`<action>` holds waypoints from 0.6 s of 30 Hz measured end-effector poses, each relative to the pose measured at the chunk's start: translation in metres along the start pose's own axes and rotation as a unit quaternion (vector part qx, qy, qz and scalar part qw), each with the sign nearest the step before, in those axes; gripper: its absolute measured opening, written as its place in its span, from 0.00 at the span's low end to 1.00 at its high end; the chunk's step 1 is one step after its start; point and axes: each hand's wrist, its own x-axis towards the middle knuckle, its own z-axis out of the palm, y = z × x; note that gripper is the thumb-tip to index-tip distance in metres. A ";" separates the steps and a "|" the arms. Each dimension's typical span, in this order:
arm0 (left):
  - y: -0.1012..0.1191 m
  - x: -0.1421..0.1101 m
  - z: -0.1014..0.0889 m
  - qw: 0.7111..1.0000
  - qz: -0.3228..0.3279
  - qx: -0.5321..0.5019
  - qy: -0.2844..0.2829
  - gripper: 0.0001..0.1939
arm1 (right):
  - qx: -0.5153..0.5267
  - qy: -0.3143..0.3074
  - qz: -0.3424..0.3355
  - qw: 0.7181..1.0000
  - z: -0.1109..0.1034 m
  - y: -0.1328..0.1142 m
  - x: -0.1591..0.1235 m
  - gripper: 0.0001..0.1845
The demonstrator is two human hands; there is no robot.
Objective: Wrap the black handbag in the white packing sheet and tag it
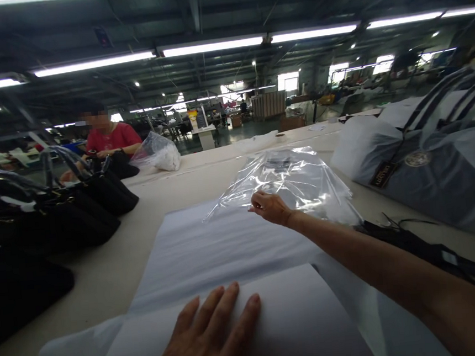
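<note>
My left hand (210, 335) lies flat with fingers spread on a smooth white sheet (290, 306) close to me. Under that sheet, a wider piece of thin pale paper (210, 241) stretches away across the table. My right hand (269, 207) is closed in a pinch over the paper's far part, at the near edge of a stack of shiny transparent plastic bags (296, 178). What lies between its fingertips is hidden. Translucent wrapping (77, 347) shows beneath the white sheet at the lower left.
Several black handbags (78, 208) stand on the table (147, 194) at left. A large dark bag in translucent wrap (432, 172) is at right, with a black strap-like item (422, 250) before it. Across the table, a person in red (113, 136) works near a plastic bag (160, 151).
</note>
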 end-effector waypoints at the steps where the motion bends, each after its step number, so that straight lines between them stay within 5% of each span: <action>1: -0.001 0.002 -0.008 1.000 -0.003 -0.024 -0.020 0.35 | 0.047 -0.001 -0.029 0.998 0.002 -0.010 -0.001 0.09; 4: 0.003 0.009 -0.032 0.995 -0.015 -0.074 -0.061 0.35 | 0.188 -0.029 -0.074 0.979 0.006 -0.034 -0.008 0.11; 8: 0.010 0.015 -0.057 0.989 -0.034 -0.112 -0.089 0.40 | 0.254 -0.123 -0.059 0.958 0.001 -0.051 -0.018 0.04; 12: 0.003 0.027 -0.065 0.973 -0.087 -0.188 -0.107 0.25 | 0.295 -0.140 -0.017 0.945 -0.008 -0.055 -0.023 0.04; 15: -0.011 0.046 -0.059 0.970 -0.151 -0.177 -0.066 0.17 | 0.322 -0.131 0.001 0.938 -0.015 -0.059 -0.025 0.04; 18: -0.025 0.073 -0.045 0.970 -0.231 -0.055 0.050 0.18 | 0.320 -0.130 -0.032 0.938 -0.023 -0.067 -0.028 0.04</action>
